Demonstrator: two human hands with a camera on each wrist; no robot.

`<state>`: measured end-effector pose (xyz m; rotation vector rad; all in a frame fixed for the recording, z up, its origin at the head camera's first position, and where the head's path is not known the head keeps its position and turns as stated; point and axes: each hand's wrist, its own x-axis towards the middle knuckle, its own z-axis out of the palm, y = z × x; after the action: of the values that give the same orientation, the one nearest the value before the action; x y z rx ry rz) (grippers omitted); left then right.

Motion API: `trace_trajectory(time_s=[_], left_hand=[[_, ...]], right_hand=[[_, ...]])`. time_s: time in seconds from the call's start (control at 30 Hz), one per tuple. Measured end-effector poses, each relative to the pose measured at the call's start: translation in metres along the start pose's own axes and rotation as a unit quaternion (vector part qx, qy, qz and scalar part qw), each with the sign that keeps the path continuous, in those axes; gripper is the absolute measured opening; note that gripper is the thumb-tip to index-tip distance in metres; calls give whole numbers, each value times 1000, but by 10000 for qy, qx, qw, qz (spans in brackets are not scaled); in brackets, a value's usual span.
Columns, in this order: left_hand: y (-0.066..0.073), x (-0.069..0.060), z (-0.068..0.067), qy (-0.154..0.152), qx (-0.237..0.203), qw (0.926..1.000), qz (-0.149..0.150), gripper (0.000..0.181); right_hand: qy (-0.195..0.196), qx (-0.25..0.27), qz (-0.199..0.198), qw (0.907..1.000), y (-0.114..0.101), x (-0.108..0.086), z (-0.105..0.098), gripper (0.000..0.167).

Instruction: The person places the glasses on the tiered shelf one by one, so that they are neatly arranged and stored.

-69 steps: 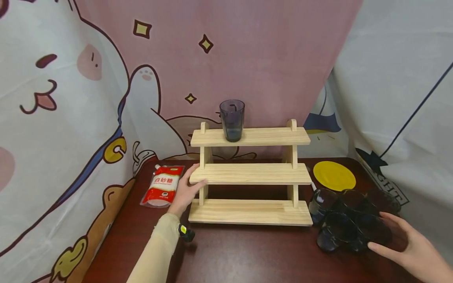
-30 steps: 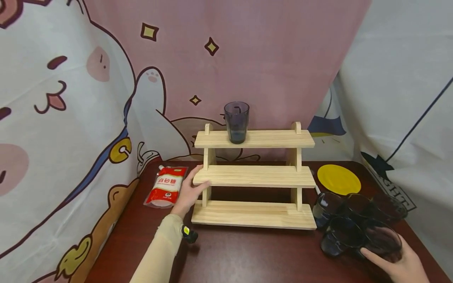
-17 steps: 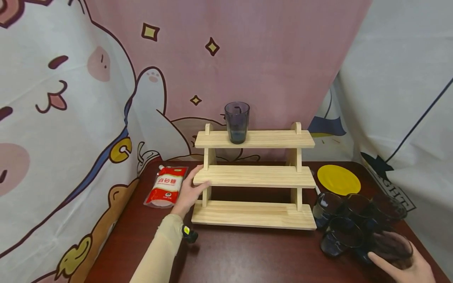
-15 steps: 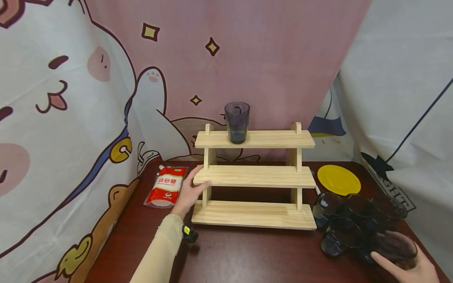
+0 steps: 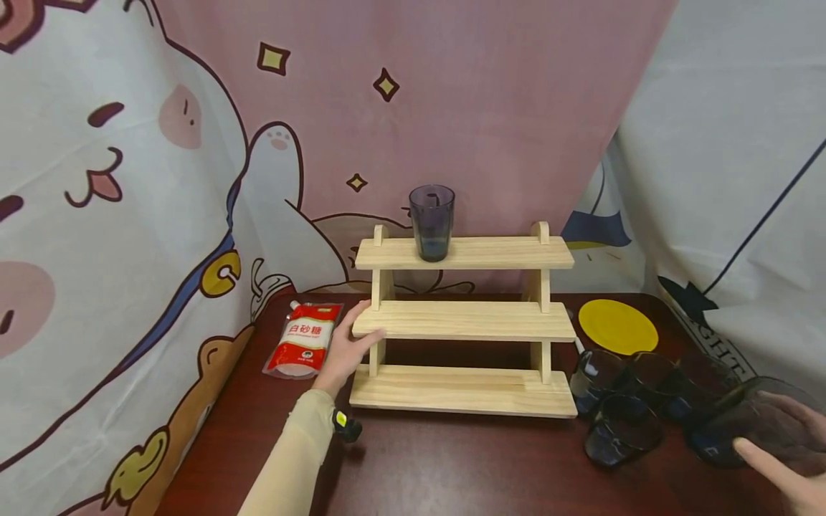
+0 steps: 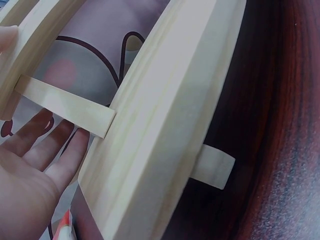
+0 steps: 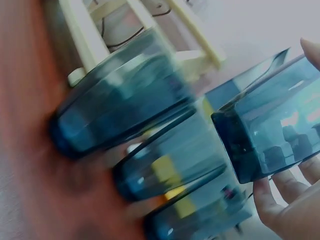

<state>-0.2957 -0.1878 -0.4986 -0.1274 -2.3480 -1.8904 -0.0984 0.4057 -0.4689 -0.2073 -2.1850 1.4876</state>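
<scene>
My left hand grips the left end of the middle board of a three-tier wooden rack; in the left wrist view its fingers lie by an upright. One dark glass stands on the top board, left of its middle. At the right, my right hand holds another glass, tilted; in the right wrist view this glass is apart from the others, with fingers round it. Several dark glasses stand close together on the table between rack and hand.
A yellow disc lies at the back right of the table, behind the glasses. To the left of the rack lies a red and white bag. Printed cloth hangs behind the table and along both sides.
My right hand has taken hold of a glass at the near right of the group and moved it right, out of the group, tilting it. The left hand keeps its grip on the rack.
</scene>
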Motion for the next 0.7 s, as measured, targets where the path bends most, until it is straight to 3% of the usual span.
trace_trajectory(time_s=[0.07,0.1,0.17,0.23,0.27,0.33,0.43,0.6,0.7], left_hand=[[2,-1,0,-20,11,10000,-45,68],[5,-1,0,-33,-25,10000,-90,69],[10,-4,0,-33,-6,10000,-70,69],[18,-6,-1,-100,-47,9999,-111,70],[20,-6,-2,-123,-81,9998,-133,71],[18,-5,-2,-157,-105,9997,-136,72],[4,1,-1,-148,-152,9997,-155,73],[-5,3,0,-50,-146,9999,-6,69],[-6,3,1,13,-94,9999,74,67]], right_hand=[[59,386,-504,9980,-8,6,0,84],[331,142,-432,9984,-15,6,4,85],[380,979,-618,9925,-22,10,10,82],[359,1242,-772,9886,-32,15,14,80],[244,1818,-883,9791,-36,18,17,78],[5,2409,-1046,9649,-45,24,23,75],[-315,2561,-1116,9597,-60,33,31,72],[-719,1684,-833,9796,-85,46,47,72],[-1066,1740,-736,9762,-99,55,59,69]])
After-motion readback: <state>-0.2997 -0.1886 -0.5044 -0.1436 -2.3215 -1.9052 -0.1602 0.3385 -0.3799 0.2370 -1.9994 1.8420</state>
